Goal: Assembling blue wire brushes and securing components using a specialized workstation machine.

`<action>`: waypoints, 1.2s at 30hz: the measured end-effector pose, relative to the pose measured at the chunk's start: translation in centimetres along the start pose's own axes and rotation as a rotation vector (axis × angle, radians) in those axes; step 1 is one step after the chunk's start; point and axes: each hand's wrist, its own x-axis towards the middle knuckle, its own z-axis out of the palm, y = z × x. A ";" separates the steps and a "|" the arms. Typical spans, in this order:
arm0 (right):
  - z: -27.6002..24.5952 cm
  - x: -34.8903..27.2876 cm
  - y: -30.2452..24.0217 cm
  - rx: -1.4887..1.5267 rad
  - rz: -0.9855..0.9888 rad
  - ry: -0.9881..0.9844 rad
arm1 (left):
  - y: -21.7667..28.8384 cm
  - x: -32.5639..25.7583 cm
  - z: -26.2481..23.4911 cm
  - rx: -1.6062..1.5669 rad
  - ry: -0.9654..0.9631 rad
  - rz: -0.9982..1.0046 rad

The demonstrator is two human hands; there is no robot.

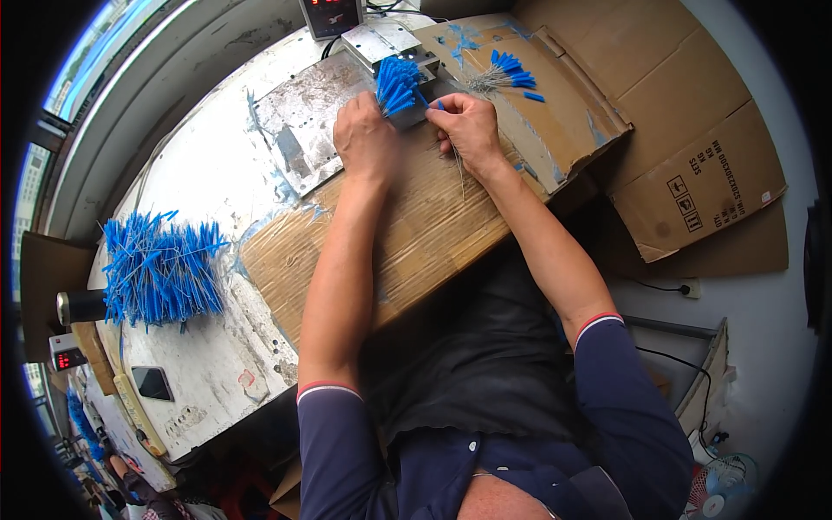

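Note:
My left hand [361, 134] is closed round a bundle of blue plastic pieces with thin wires [397, 85], their blue ends fanning out past the fingers. To its right, my right hand [471, 130] pinches a single blue-ended wire piece [439, 106], with thin wire trailing below the fingers. Both hands are just in front of a metal block fixture [381, 42] mounted on a flat metal plate [299, 117]. Under my forearms lies a worn cardboard sheet [425, 230].
A large heap of blue wire pieces [163, 273] lies on the left of the white table [230, 364], near a phone [152, 383]. A smaller bunch [507, 71] rests on a cardboard box [555, 117] at right. Behind the fixture stands a box with a red display [332, 16].

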 end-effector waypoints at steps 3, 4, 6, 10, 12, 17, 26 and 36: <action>0.2 0.3 -0.1 -0.058 -0.019 -0.010 | 0.0 0.1 0.1 0.022 0.012 -0.006; 0.4 0.4 -0.1 -0.093 -0.030 -0.015 | 0.0 0.1 0.0 0.017 0.016 -0.057; 0.6 0.9 -0.1 -0.139 -0.047 0.028 | -0.1 0.2 -0.2 0.009 0.023 -0.160; 1.6 2.1 0.4 -0.220 -0.113 0.120 | -0.5 0.4 -0.3 -0.020 0.089 -0.233; 1.9 2.5 0.5 -0.250 -0.116 0.127 | -0.5 0.4 -0.2 -0.063 0.113 -0.233; 2.4 2.9 0.3 -0.319 -0.095 0.168 | -0.6 0.4 -0.1 -0.048 0.149 -0.168; 1.7 2.9 0.5 -0.048 0.002 0.123 | -0.2 0.4 -0.1 -0.069 0.064 -0.134; -0.5 0.7 0.5 -0.644 -0.602 0.347 | -0.2 0.3 0.1 -0.033 -0.011 -0.105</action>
